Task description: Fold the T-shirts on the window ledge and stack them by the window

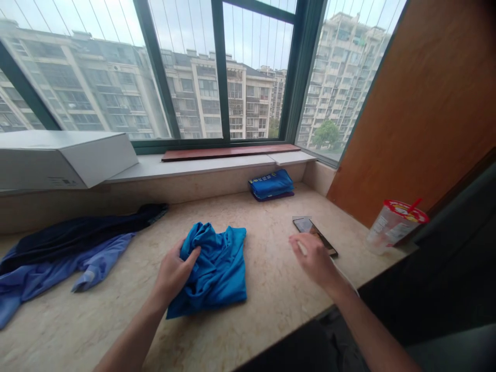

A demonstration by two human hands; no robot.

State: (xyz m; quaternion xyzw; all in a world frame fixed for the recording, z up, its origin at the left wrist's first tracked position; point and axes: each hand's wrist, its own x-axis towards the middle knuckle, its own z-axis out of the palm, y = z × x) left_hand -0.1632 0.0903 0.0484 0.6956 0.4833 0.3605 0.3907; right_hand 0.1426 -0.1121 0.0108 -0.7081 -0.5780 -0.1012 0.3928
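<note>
A bright blue cloth garment (220,274) lies bunched and partly folded on the stone-patterned counter, its right side fairly straight and its upper left crumpled. My left hand (180,266) grips that crumpled left part, thumb on top and fingers tucked behind the fabric. To the right, my right hand (313,258) hovers apart from the garment, fingers loosely bent with a small gap between thumb and forefinger; nothing shows in it. It covers part of a dark phone (329,249) lying on the counter. A pale cable (346,276) runs beside the right wrist.
Dark and periwinkle clothes (77,245) lie along the left. A folded blue packet (273,184) rests by the back wall. At right stands a clear plastic cup (393,227) with red lid and straw. A white box (96,160) sits on the sill (186,169) below the windows.
</note>
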